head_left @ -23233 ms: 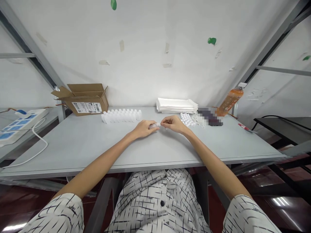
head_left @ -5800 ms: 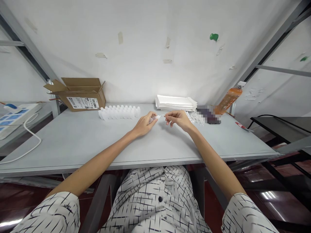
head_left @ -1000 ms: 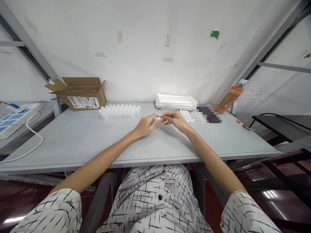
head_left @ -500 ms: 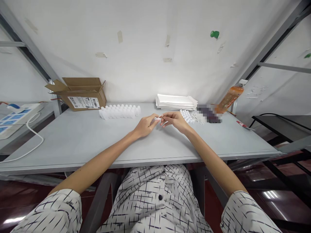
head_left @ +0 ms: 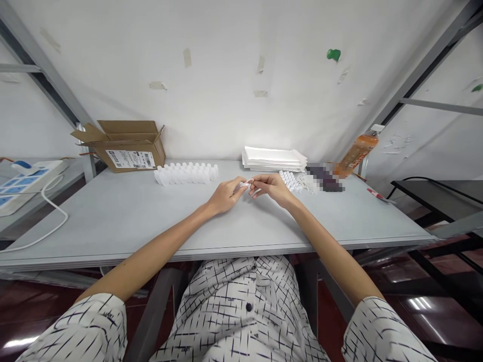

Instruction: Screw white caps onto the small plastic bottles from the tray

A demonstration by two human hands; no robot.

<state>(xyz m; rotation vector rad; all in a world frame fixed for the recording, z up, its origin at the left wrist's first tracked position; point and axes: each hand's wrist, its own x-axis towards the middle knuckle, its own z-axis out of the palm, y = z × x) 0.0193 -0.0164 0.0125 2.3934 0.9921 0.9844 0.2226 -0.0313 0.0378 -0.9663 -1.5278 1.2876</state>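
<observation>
Over the middle of the table, my left hand [head_left: 225, 195] is closed round a small white plastic piece [head_left: 244, 184], most of which the fingers cover. The fingertips of my right hand [head_left: 272, 187] pinch the same piece at its right end, so both hands meet there. Its exact kind is too small and hidden to make out. To the left of my hands stand rows of small frosted white plastic bottles [head_left: 184, 174]. Just beyond my right hand lies a group of small shiny white plastic parts [head_left: 290, 181], with looser clear ones beside it.
An open cardboard box [head_left: 132, 153] stands at the back left. Against the wall lies a stack of white trays or sheets [head_left: 274, 158]. An orange drink bottle [head_left: 358, 153] and a blurred-out dark item [head_left: 328, 178] are at the right. A power strip [head_left: 28, 186] with a white cable sits far left.
</observation>
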